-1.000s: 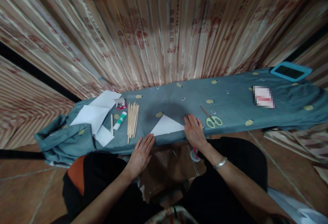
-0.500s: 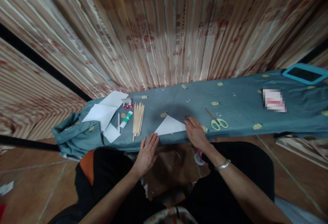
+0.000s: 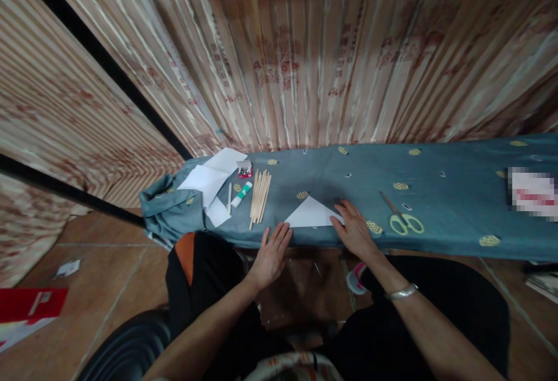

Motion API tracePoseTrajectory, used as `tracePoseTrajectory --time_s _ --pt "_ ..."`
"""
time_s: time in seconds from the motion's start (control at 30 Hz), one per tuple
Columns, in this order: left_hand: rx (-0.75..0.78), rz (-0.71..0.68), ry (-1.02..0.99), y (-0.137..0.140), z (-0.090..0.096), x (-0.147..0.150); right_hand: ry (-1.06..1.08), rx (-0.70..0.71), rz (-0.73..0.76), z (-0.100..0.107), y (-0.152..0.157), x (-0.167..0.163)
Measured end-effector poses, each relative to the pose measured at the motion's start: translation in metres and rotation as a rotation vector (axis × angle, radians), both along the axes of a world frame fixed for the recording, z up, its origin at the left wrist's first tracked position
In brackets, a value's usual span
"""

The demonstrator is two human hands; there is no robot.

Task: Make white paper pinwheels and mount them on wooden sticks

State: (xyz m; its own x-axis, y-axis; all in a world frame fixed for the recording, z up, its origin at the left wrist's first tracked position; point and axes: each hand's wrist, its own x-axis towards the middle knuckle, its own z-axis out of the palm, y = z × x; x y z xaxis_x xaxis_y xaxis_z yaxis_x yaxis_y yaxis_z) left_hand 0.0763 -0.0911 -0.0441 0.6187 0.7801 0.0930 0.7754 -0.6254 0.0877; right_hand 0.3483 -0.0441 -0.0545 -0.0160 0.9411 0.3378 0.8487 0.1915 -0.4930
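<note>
Head cam, looking down at a long counter point(image 3: 436, 218) covered in blue-grey cloth. A white paper triangle point(image 3: 310, 214) lies flat near the front edge, right in front of the person. The left hand point(image 3: 271, 253) is open, fingers spread flat, its tips at the counter edge just beside the triangle's lower left corner. The right hand point(image 3: 355, 231) is open too, palm down, fingertips touching the triangle's right corner, gripping nothing.

To me this looks like the flattening or creasing step of a paper fold. The next move probably calls for pinning the sheet while lining up the edges.

Off to the left: wooden sticks point(image 3: 260, 196), a glue stick point(image 3: 241, 193), loose white sheets point(image 3: 204, 182). Scissors point(image 3: 403, 218) lie just right of the right hand.
</note>
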Motion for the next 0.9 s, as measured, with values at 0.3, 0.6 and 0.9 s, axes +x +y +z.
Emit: tracePoseTrajectory --time_s 0.3,0.6,0.9 --pt "0.02 -0.021 -0.075 0.001 -0.004 -0.002 0.227 -0.026 -0.016 0.004 0.008 0.003" --pt "0.045 -0.009 -0.103 0.001 -0.006 -0.003 0.518 0.003 -0.029 0.012 0.013 0.004" --pt "0.117 0.022 -0.228 0.003 0.02 0.019 0.454 0.132 -0.091 0.037 0.004 0.01"
